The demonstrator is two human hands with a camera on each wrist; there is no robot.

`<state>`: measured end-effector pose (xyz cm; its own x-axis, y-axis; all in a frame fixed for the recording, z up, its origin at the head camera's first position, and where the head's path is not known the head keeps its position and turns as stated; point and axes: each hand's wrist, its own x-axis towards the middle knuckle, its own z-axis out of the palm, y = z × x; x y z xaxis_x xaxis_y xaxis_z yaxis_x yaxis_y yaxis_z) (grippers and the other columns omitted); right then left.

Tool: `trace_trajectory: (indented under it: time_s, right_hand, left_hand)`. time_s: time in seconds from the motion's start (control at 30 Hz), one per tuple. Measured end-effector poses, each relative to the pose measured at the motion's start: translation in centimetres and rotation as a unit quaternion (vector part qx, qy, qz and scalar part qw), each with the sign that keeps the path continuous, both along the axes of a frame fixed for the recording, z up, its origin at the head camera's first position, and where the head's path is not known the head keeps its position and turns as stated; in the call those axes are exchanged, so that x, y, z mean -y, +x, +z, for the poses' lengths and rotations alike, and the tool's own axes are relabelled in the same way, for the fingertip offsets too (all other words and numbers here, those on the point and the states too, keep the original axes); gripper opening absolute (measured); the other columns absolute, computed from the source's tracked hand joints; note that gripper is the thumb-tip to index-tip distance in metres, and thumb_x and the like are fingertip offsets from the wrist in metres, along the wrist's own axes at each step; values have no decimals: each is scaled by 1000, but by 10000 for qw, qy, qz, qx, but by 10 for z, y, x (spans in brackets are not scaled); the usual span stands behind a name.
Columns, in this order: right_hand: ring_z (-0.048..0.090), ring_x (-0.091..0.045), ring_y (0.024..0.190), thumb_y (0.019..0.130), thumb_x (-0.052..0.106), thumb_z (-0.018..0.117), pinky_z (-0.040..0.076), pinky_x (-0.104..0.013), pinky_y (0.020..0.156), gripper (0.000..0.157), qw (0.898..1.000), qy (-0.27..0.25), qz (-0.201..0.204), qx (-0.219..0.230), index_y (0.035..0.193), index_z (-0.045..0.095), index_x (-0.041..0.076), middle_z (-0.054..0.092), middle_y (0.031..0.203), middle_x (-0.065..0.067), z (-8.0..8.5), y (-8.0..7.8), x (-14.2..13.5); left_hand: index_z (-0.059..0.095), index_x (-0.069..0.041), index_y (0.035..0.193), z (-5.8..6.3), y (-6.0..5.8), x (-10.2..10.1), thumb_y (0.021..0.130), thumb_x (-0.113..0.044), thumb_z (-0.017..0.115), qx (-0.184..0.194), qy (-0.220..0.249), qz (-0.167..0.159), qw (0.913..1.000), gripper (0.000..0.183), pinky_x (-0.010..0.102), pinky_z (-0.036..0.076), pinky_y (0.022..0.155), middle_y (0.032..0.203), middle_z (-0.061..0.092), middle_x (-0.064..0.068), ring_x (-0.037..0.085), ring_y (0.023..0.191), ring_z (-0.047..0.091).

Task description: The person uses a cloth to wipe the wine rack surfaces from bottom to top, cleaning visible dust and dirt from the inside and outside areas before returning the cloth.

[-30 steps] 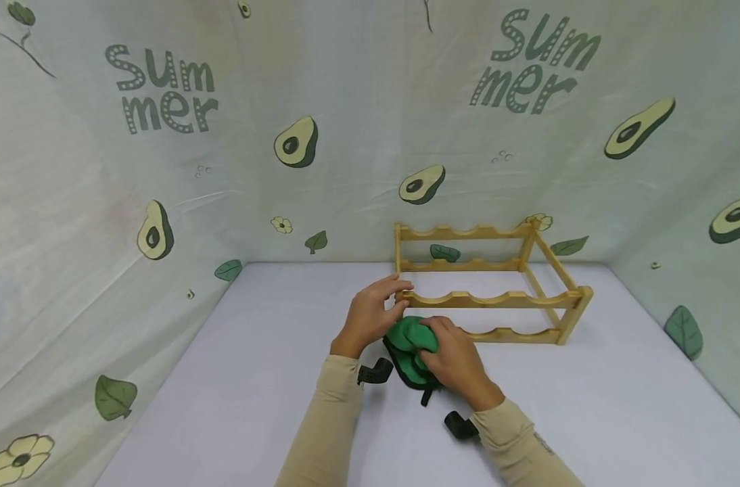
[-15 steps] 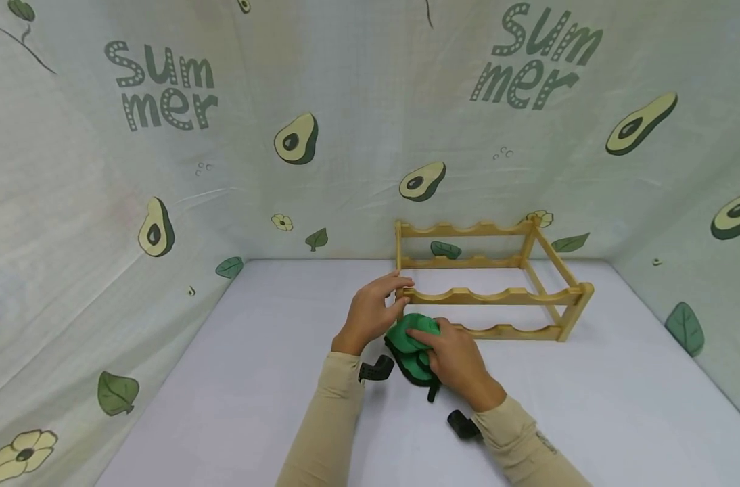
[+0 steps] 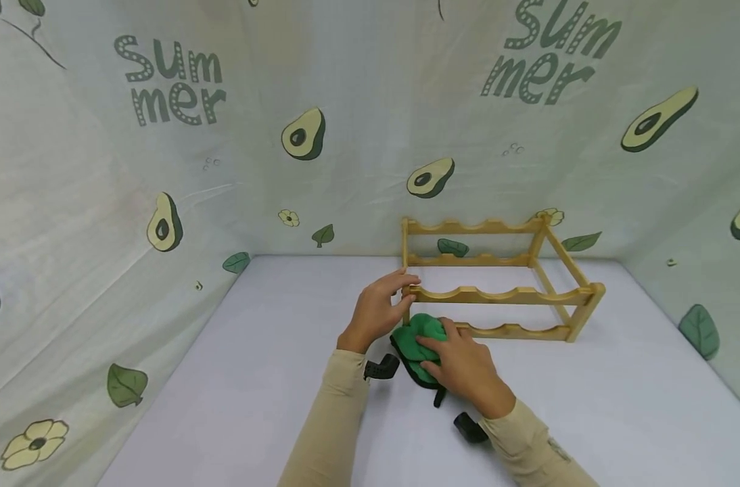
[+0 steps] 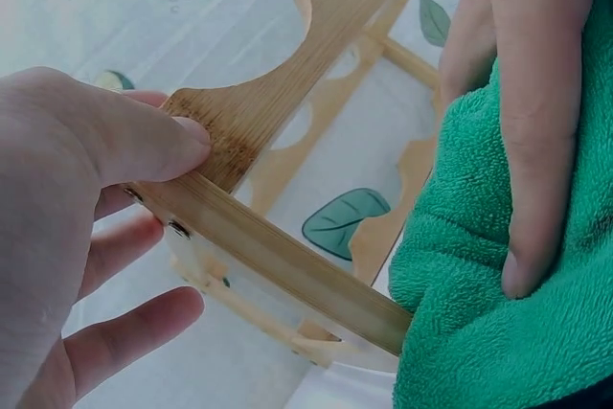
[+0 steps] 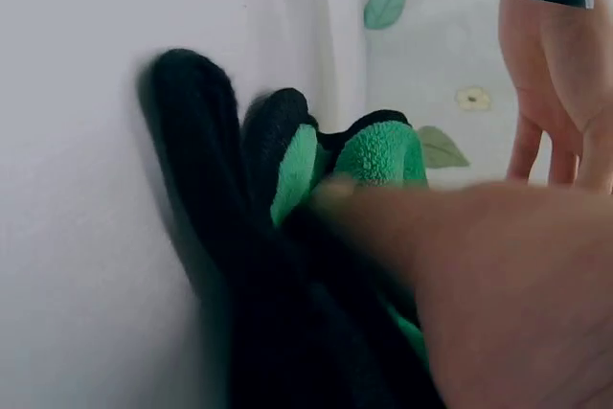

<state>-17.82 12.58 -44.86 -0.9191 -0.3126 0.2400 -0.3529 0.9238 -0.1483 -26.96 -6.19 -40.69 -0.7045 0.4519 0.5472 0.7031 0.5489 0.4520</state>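
Note:
A pale wooden rack [image 3: 510, 296] with scalloped rails stands at the back right of the table. My left hand [image 3: 376, 308] pinches its front left upper corner; in the left wrist view the thumb lies on the end of the scalloped rail [image 4: 230, 136], and lower fingers stay extended. My right hand [image 3: 467, 368] holds a bunched green terry cloth [image 3: 414, 348] with black edging at the lower part of that corner's post [image 4: 287, 265]. In the left wrist view the cloth [image 4: 460, 237] covers the post's lower end. The right wrist view shows the cloth's black edge, blurred.
The white table [image 3: 272, 379] runs back to a hanging sheet [image 3: 358, 81] printed with avocados and leaves. Black wrist camera mounts [image 3: 382, 367] stick out beside both wrists. The rack's open frame reaches back close to the sheet.
The right hand and cloth shift slightly about the post, and the right fingers have changed position on the cloth. The left hand stays at the rack's corner. The head view has turned slightly.

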Motion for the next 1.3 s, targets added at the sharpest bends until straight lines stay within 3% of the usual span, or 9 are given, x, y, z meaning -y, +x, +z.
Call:
trace_trajectory:
  time_s: [0.13, 0.37, 0.6, 0.93, 1.3]
  right_hand:
    - [60, -42, 103, 82, 39, 82, 53, -50, 51, 46, 9997, 109, 71, -226, 126, 71, 32, 50, 137, -18, -1, 0, -2]
    - [63, -37, 99, 80, 25, 84, 54, -49, 53, 42, 9990, -173, 189, -361, 121, 74, 32, 54, 128, -18, -3, -5, -7]
    - [64, -30, 94, 75, 16, 87, 53, -45, 52, 45, 9970, -464, 191, -582, 116, 77, 31, 56, 119, -16, -10, -10, -18]
    - [64, -32, 98, 76, 16, 86, 53, -42, 53, 46, 9974, -364, 285, -545, 119, 76, 31, 55, 124, -16, -10, -6, -29]
    - [62, -35, 110, 74, 17, 88, 56, -47, 60, 46, 9957, -198, 508, -749, 117, 76, 29, 59, 127, -15, -12, -5, -30]
  left_hand:
    - [70, -18, 125, 0, -1, 0, 95, -17, 71, 34, -14, -10, 10000, 30, 30, 53, 85, 136, 63, -4, 14, 134, 50]
    - [71, -16, 119, -1, -1, 0, 96, -16, 71, 169, 117, -156, 9997, 23, 31, 53, 85, 136, 63, -1, 16, 135, 49]
    - [72, -20, 116, -3, -2, 0, 95, -17, 72, -86, 162, -62, 9998, 21, 33, 55, 81, 134, 63, -2, 12, 130, 54]
    - [72, -22, 115, -9, -3, 0, 95, -19, 72, -194, 328, -79, 9992, 21, 24, 53, 82, 133, 64, -4, 9, 130, 53]
    - [72, -20, 116, -12, -8, 1, 95, -18, 72, -207, 495, -218, 9983, 21, 26, 55, 82, 131, 65, -4, 9, 131, 52]
